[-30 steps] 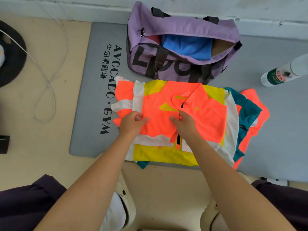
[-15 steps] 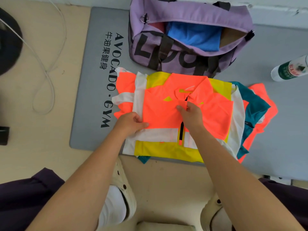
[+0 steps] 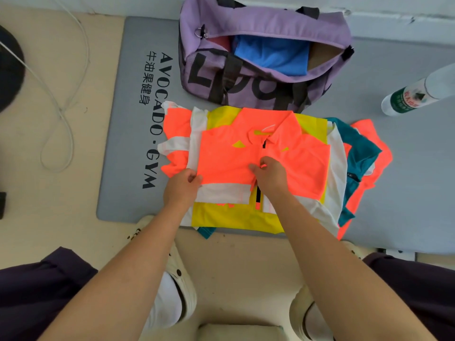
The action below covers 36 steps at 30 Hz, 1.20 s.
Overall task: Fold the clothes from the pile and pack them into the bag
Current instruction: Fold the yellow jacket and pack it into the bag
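Currently left hand (image 3: 183, 187) and right hand (image 3: 269, 174) pinch the orange shirt (image 3: 229, 156); slick fabric (loosely stacked pile (image 3: 357, 163) beneath) could slide, undoing the fold.

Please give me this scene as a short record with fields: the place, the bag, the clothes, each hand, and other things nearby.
place: grey gym mat on a beige floor
bag: purple duffel bag, open, blue garment inside
clothes: orange, yellow and white shirt on top of the pile; teal garment beneath
left hand: grips the shirt's left edge
right hand: pinches the shirt near its zipper
nearby: plastic bottle lying on the mat; white cable on the floor
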### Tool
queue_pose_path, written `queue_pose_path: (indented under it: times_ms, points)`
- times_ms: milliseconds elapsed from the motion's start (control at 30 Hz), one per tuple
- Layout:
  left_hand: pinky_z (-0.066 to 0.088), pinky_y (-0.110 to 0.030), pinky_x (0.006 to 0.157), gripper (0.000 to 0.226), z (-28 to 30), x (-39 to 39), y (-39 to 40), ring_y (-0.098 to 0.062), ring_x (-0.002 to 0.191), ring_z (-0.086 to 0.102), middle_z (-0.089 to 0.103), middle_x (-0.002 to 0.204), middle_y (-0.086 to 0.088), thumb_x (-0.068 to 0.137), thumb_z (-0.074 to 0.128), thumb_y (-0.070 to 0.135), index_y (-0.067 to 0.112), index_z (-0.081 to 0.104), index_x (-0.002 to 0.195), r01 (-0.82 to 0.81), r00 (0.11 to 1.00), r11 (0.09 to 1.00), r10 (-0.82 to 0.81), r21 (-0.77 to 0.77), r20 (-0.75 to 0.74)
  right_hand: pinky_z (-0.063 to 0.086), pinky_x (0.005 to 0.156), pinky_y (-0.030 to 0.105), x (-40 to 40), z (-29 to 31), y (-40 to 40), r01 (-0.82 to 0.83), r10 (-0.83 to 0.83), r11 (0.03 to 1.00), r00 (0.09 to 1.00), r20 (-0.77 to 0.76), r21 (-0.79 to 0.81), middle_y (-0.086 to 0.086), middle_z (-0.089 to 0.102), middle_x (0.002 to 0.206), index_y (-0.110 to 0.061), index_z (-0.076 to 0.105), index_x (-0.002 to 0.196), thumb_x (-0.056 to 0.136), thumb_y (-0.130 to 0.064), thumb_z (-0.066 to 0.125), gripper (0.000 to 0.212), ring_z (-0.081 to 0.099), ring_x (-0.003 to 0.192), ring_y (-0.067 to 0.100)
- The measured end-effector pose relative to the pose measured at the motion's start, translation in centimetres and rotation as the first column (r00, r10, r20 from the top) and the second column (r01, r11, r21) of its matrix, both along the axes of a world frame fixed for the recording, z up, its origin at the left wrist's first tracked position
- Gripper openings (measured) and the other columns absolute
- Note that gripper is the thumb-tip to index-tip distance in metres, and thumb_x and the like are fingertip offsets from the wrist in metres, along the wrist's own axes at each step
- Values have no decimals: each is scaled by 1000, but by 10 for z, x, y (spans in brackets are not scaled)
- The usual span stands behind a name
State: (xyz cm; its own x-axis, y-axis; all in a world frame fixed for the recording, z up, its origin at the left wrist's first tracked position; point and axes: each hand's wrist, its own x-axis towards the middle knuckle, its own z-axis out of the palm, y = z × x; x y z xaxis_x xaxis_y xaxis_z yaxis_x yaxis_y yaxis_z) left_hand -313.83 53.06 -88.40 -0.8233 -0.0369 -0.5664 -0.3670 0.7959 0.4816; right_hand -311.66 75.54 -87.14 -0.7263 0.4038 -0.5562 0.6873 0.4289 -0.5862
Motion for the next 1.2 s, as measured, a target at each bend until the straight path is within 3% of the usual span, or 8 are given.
queue_pose_path:
  times_ms: [133,400,533,633,767,1000,1100,1200]
  points:
    - [39,-30,62,17,4,1,10,-10,72,53,57,80,14,91,64,39,25,54,95,9,1000,1000,-10,-25,-30,48,56,37,1,-3,8,43,-42,997,999,26,-58,12,65,67,-8,56,84,87,-31,70,27,65,59,24]
    - [37,-32,64,25,-1,-5,19,-24,84,59,53,79,7,86,73,26,14,52,91,31,999,999,-33,38,42,33,44,23,25,-9,12,-176,205,972,959,198,-156,0,56,73,-7,55,93,76,-17,78,30,50,59,17]
    - [39,-34,63,37,9,0,24,-24,87,56,55,92,-2,78,79,28,13,53,100,107,984,992,-115,-66,-136,32,33,19,32,-3,18,-119,152,978,969,195,-170,2,63,63,-15,45,83,75,-18,79,34,45,35,7]
    - [43,-43,76,43,17,9,45,-33,98,53,54,104,-13,76,79,30,10,60,108,284,856,930,-355,-232,-377,34,33,18,45,9,47,-86,111,990,965,237,-114,5,65,59,-14,47,79,77,-20,77,31,44,28,8]
    - [44,-44,78,38,23,32,96,-35,100,56,59,108,-14,77,75,29,11,67,109,517,696,825,-561,-229,-447,35,55,33,87,24,108,136,-161,965,982,98,224,0,51,69,-14,44,79,79,-37,76,39,50,64,22]
    - [39,-40,94,62,11,85,148,-26,123,45,48,133,-5,87,58,46,19,45,141,831,512,537,-840,-143,-176,40,58,26,151,16,150,295,-304,953,928,217,76,-3,50,87,-13,44,98,64,-61,80,69,52,75,13]
    - [36,-38,100,67,8,89,149,-24,131,38,41,141,-3,88,56,51,22,39,146,822,540,555,-831,-130,-135,47,69,28,158,9,150,318,-296,947,923,244,-54,-2,57,97,-14,48,105,68,-58,79,66,57,89,17]
    - [36,-37,101,60,15,83,157,-23,129,40,45,137,-2,90,55,51,24,44,142,801,594,597,-802,-49,-59,37,59,28,161,7,152,229,-202,970,948,247,-84,-1,49,73,-13,51,79,75,-53,77,48,47,67,15]
